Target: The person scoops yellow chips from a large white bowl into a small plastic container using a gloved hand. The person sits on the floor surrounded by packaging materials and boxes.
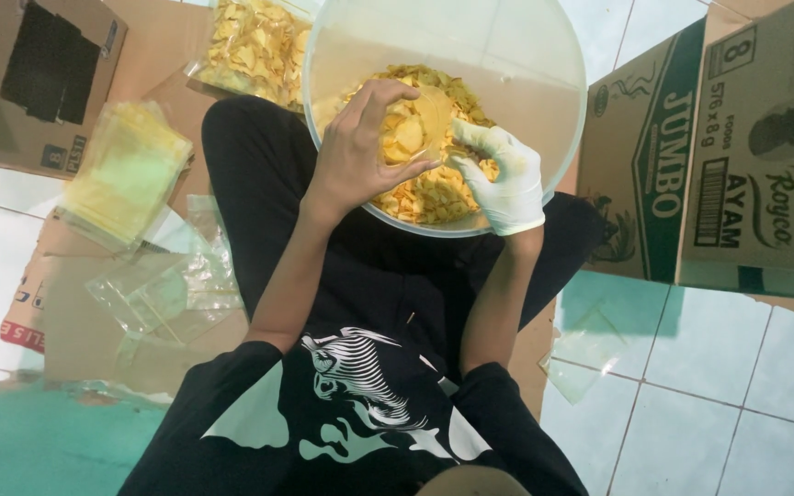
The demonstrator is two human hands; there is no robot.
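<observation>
Over the clear bowl [544,101] in your lap, your bare left hand [360,147] grips a small clear bag [415,124] of yellow chips [425,188]; your gloved right hand [505,179] closes on chips beside it.

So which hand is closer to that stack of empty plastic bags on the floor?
Left. The bare left hand is nearer the stack of bags; the gloved right hand works farther away, across the bowl.

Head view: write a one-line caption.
Bare left hand holds a small clear bag; gloved right hand fills it with chips.
</observation>
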